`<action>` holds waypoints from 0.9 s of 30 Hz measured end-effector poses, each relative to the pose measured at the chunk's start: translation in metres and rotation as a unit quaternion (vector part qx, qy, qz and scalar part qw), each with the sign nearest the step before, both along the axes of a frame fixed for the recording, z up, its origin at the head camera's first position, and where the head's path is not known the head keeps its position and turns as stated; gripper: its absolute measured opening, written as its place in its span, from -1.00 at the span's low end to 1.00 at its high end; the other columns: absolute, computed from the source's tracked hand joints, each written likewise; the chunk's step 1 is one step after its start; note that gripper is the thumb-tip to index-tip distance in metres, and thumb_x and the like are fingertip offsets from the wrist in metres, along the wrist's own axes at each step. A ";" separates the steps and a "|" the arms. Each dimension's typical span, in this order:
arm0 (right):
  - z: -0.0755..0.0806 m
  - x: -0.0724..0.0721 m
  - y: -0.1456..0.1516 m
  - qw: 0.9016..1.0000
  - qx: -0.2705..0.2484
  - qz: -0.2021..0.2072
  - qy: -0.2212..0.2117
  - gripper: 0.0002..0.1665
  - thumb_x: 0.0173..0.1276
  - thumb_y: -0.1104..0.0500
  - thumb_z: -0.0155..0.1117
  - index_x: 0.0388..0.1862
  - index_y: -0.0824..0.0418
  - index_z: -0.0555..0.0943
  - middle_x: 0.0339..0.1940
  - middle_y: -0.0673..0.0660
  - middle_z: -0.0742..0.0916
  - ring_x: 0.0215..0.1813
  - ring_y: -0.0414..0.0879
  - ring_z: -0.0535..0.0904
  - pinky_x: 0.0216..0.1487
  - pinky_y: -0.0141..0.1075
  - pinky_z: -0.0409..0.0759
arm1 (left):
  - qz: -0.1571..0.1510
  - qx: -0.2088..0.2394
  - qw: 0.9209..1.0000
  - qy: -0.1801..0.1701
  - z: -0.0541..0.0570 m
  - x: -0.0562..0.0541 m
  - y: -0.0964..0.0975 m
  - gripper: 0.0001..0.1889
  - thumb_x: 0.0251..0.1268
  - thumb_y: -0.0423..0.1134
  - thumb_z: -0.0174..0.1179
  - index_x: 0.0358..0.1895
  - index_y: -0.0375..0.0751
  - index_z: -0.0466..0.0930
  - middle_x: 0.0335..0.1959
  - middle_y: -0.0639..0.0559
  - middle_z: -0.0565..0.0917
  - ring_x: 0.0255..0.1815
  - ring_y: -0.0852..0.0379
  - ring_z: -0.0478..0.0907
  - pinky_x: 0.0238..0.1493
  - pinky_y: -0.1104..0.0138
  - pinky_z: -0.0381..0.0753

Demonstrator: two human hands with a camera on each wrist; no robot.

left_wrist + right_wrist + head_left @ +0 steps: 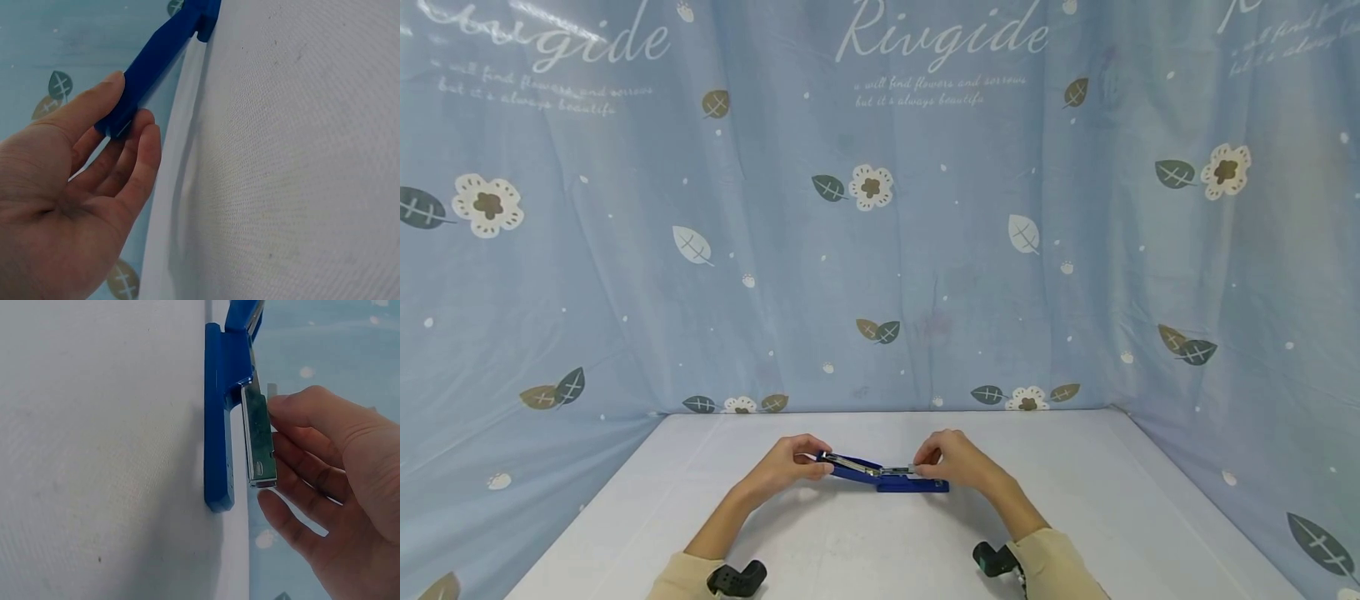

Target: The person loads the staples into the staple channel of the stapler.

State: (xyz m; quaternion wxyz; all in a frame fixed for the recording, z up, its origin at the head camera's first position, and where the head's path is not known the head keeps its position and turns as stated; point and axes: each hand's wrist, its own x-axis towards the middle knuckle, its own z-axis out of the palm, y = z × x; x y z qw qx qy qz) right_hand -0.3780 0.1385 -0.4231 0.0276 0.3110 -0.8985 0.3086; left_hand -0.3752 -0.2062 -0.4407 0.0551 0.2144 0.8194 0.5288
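A blue stapler [913, 484] sits on the white table, its top arm [153, 59] swung far open toward the left. My left hand [784, 467] pinches the free end of that arm between thumb and fingers. Over the base [217, 431], the metal magazine [258, 434] is exposed and tilted a little above it. My right hand [961, 460] is at the magazine, thumb and fingers pinching a small grey strip of staples [272, 390] right at its open top. Most of the strip is hidden by the thumb and fingers.
The white table [850, 550] reaches back to a blue curtain [880, 250] printed with leaves and flowers, which also hangs along both sides. Black wrist devices [737, 578] sit at both beige sleeves [1054, 567].
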 end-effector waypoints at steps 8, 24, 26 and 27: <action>-0.003 -0.002 -0.001 1.000 -0.004 -0.005 -0.007 -0.94 0.27 0.17 0.40 -0.29 0.10 0.74 -0.36 -0.09 0.73 -0.31 -0.29 0.59 -0.25 -0.47 0.59 | -0.003 0.006 1.000 -0.003 0.000 0.002 0.000 -0.57 0.20 -0.16 0.38 0.07 -0.31 0.56 -0.13 -0.14 0.67 -0.10 -0.18 0.70 -0.13 0.27 0.72; -0.005 -0.001 -0.001 1.000 -0.010 -0.004 -0.005 -0.93 0.27 0.18 0.39 -0.27 0.10 0.74 -0.36 -0.09 0.73 -0.31 -0.29 0.58 -0.26 -0.47 0.58 | 0.002 -0.002 1.000 -0.001 0.001 0.001 0.000 -0.56 0.20 -0.13 0.39 0.07 -0.29 0.57 -0.13 -0.11 0.68 -0.11 -0.14 0.71 -0.12 0.28 0.71; -0.005 -0.001 -0.001 1.000 -0.010 -0.004 -0.005 -0.93 0.27 0.18 0.39 -0.27 0.09 0.74 -0.36 -0.09 0.73 -0.31 -0.30 0.57 -0.26 -0.46 0.58 | 0.002 -0.002 1.000 -0.001 0.001 0.001 0.000 -0.56 0.20 -0.13 0.39 0.06 -0.29 0.57 -0.13 -0.12 0.68 -0.11 -0.14 0.71 -0.12 0.28 0.71; -0.005 -0.002 -0.001 1.000 -0.010 -0.004 -0.004 -0.93 0.27 0.18 0.39 -0.27 0.09 0.74 -0.36 -0.09 0.73 -0.32 -0.30 0.57 -0.26 -0.46 0.58 | 0.002 -0.002 1.000 0.000 0.001 0.001 0.000 -0.56 0.19 -0.14 0.39 0.06 -0.30 0.57 -0.13 -0.12 0.68 -0.11 -0.14 0.71 -0.13 0.29 0.72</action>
